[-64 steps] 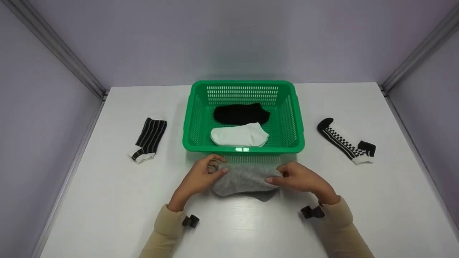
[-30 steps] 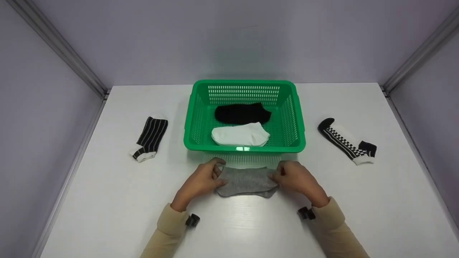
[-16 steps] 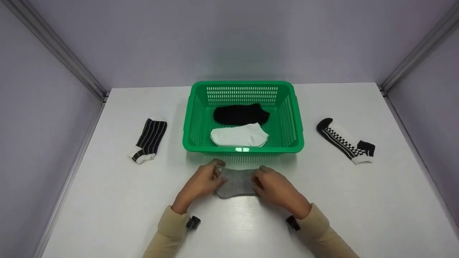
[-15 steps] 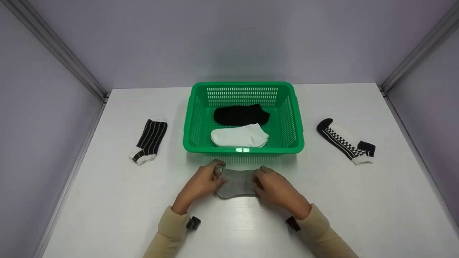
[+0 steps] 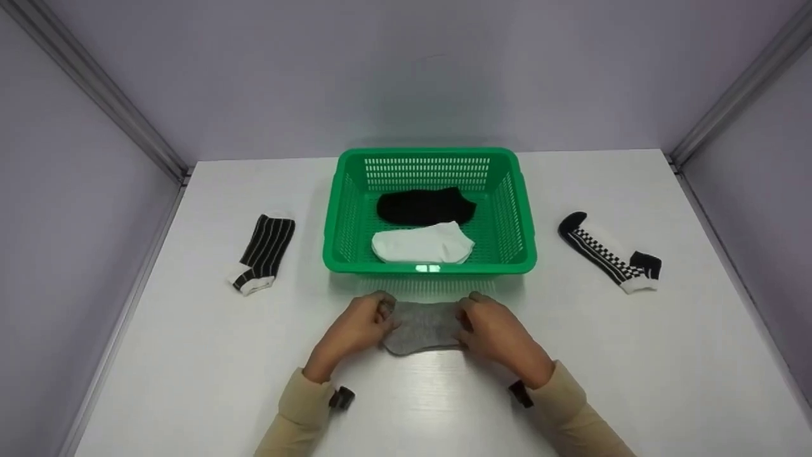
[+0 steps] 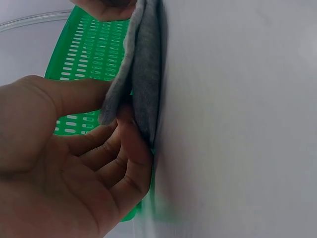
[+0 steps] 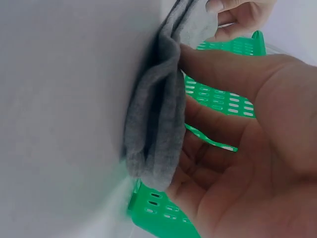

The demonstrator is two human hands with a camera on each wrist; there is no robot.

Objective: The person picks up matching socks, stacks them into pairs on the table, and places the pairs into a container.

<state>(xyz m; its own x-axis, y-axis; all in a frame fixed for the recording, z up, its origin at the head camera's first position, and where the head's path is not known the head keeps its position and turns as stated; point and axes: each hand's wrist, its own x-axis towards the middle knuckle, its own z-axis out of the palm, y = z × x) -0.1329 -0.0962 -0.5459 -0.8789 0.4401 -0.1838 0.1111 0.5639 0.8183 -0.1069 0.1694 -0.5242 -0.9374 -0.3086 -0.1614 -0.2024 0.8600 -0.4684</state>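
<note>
I have a white table [image 5: 419,409] filling my view; on it stands a green basket [image 5: 358,266]; just in front of that, the left hand [image 5: 355,327] and right hand [image 5: 500,331] pinch opposite ends of a grey sock [image 5: 424,327], low at the table; inside the basket I see a black sock [image 5: 425,207] behind a white sock [image 5: 420,245]; a striped sock [image 5: 269,247] lies left, a checkered sock [image 5: 599,250] right.

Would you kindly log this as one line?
left hand: pinches layered grey sock fabric; right hand: holds its other end; green plastic basket: black fabric sock, white fabric sock inside
</note>
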